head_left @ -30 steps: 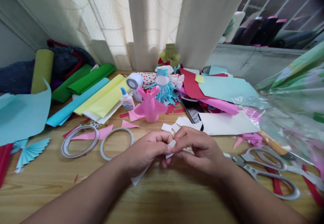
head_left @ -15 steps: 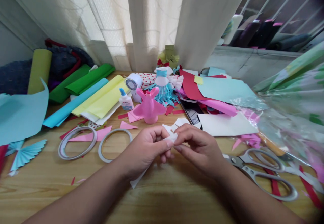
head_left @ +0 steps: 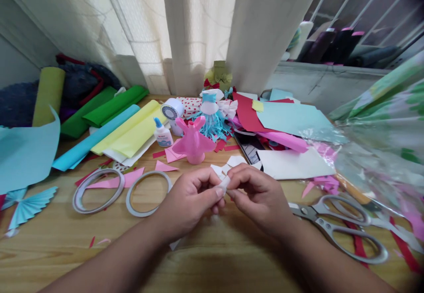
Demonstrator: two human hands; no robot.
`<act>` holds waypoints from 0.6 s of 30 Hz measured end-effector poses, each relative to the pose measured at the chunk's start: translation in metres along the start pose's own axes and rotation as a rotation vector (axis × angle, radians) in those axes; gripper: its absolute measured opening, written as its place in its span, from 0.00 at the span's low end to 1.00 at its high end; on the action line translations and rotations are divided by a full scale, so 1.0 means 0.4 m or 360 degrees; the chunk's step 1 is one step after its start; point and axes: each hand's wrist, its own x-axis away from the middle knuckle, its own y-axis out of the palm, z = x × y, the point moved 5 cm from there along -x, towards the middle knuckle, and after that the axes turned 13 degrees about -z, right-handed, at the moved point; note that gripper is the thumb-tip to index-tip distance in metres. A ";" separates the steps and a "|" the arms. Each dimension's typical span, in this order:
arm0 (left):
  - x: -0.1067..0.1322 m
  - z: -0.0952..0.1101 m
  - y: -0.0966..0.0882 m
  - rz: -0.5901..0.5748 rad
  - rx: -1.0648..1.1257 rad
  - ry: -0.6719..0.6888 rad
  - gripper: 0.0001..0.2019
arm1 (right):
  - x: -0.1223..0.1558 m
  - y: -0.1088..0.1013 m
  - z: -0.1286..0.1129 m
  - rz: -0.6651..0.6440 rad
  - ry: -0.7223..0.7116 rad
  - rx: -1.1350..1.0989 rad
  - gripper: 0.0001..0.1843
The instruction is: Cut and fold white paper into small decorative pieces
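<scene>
A small strip of white paper (head_left: pixel 224 183) is pinched between both hands above the wooden table. My left hand (head_left: pixel 195 195) grips it between thumb and fingers, and a tail of the strip shows below that wrist. From the other side, the closed fingertips of my right hand (head_left: pixel 256 193) hold the strip's upper end. Just beyond the hands stands a pink paper figure (head_left: pixel 194 140) with two upright points and wing-like sides. White paper cutouts (head_left: pixel 233 162) lie behind my fingers, partly hidden by them.
Two tape rolls (head_left: pixel 98 191) lie at left, near a glue bottle (head_left: pixel 163 133). Scissors (head_left: pixel 331 222) rest by my right forearm. Rolled coloured paper (head_left: pixel 130 129) fills the back left. Behind the right hand are a phone (head_left: pixel 248 147), white paper (head_left: pixel 294 164) and light-blue sheets (head_left: pixel 294 118).
The white strip's upper end now points more steeply upward between my fingers, and less of its tail shows below. Both hands stay nearly in place; the view has shifted slightly.
</scene>
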 end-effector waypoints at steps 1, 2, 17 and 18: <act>0.001 0.006 0.002 0.0008 -0.0060 0.0020 0.05 | 0.002 -0.001 0.001 0.0027 0.0005 -0.0004 0.09; 0.003 0.010 0.004 0.0019 -0.0134 0.0042 0.04 | 0.004 -0.002 0.002 0.0054 0.0010 -0.0007 0.09; 0.023 0.009 0.018 0.0395 -0.0786 0.0307 0.05 | 0.020 0.008 -0.012 0.0339 0.0101 -0.0155 0.10; 0.025 0.008 0.017 0.0403 -0.0761 0.0301 0.05 | 0.020 0.009 -0.013 0.0347 0.0102 -0.0161 0.10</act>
